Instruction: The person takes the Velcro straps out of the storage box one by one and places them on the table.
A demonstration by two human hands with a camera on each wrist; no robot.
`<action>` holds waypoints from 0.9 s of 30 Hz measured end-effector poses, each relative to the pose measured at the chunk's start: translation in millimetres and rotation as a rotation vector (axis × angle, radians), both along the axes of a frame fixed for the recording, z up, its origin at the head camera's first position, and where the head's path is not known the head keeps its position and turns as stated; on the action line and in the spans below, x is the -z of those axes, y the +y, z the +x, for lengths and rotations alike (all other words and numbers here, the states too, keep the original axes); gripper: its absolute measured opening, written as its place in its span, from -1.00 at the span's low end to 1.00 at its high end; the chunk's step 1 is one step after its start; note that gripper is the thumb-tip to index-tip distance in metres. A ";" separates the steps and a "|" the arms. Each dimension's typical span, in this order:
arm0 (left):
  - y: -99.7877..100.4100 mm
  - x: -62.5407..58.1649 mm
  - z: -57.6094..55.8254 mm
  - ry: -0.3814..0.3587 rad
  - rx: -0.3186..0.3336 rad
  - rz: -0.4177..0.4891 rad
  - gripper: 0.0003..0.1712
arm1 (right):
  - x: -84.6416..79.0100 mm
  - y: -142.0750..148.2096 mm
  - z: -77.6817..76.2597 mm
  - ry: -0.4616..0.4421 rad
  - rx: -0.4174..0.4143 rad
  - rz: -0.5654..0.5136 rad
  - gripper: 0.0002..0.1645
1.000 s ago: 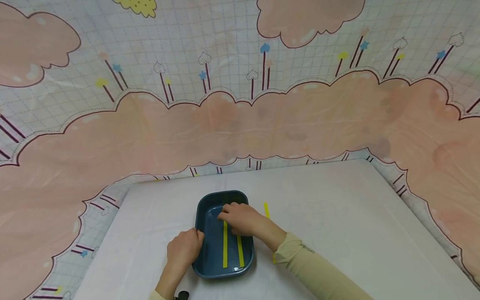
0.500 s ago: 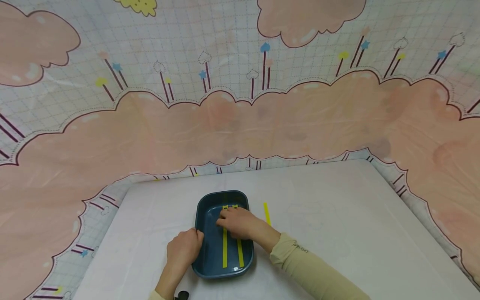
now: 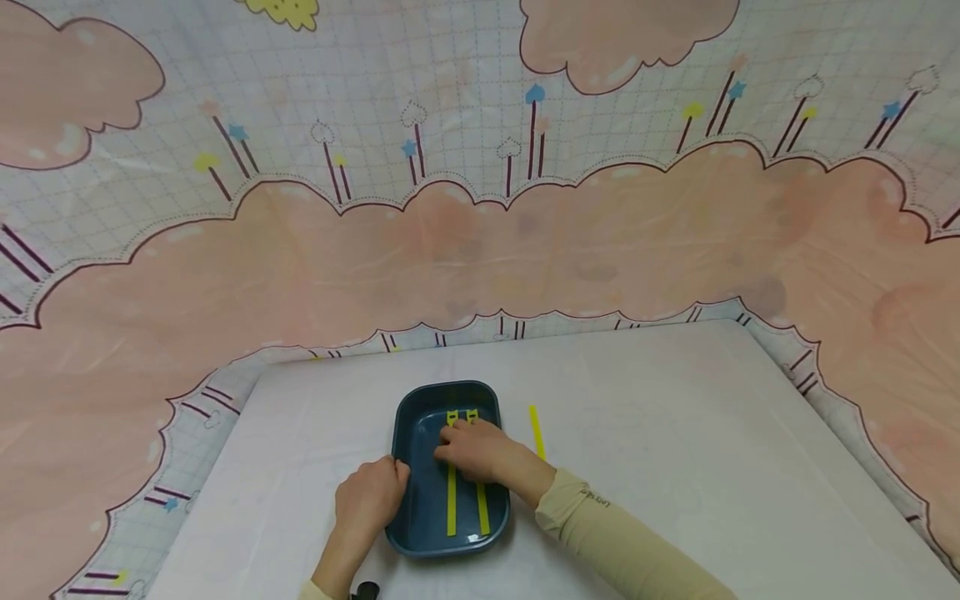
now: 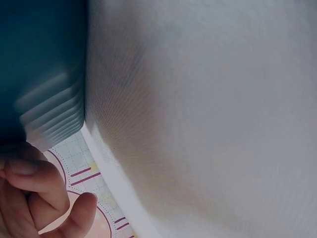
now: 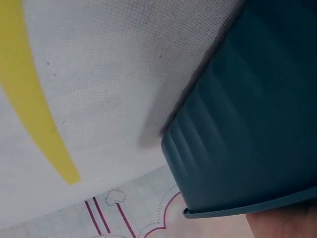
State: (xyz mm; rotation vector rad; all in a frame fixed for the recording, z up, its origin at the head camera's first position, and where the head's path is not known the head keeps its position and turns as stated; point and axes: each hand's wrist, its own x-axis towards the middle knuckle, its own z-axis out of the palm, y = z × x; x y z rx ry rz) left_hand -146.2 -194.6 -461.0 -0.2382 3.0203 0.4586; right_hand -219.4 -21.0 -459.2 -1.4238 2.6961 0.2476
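- Head view: blue tray [image 3: 420, 433] sits near the front middle of the white surface [image 3: 675, 467]. Left hand [image 3: 369, 495] grips the tray's left rim, fingers curled on it. Right hand [image 3: 474, 450] lies flat inside, fingers pressing two yellow strips [image 3: 452, 510]. A third strip [image 3: 536, 432] lies just right of the tray.
- Left wrist view: curled fingers [image 4: 34, 188] under the ribbed tray wall [image 4: 49, 119].
- Right wrist view: tray's outside [image 5: 247, 129], loose strip [image 5: 29, 104] beside it.
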 end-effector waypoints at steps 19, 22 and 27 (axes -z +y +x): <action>2.3 -1.7 1.7 -0.004 -0.005 0.006 -0.58 | 9.1 -8.2 -4.3 0.040 -0.034 -0.001 -0.66; 2.5 -1.5 2.1 -0.001 -0.007 0.006 -0.57 | 10.1 -8.3 -3.7 0.058 -0.048 -0.004 -0.69; 2.7 -1.7 2.4 0.006 -0.006 0.001 -0.57 | 9.3 -7.8 -2.7 0.070 -0.065 -0.007 -0.71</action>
